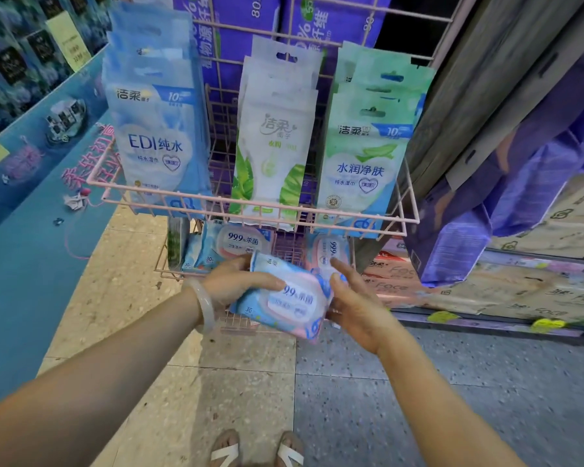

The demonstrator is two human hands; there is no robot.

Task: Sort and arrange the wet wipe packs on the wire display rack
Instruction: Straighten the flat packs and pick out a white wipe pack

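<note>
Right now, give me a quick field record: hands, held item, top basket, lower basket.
left hand: grips the 99.9% pack from its left
right hand: holds the pack's right end
top basket: blue EDI packs, white aloe packs, green packs, upright in three stacks
lower basket: more 99.9% packs

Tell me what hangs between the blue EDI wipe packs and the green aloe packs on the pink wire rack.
In the head view, white packs with green leaves hang between them.
</note>
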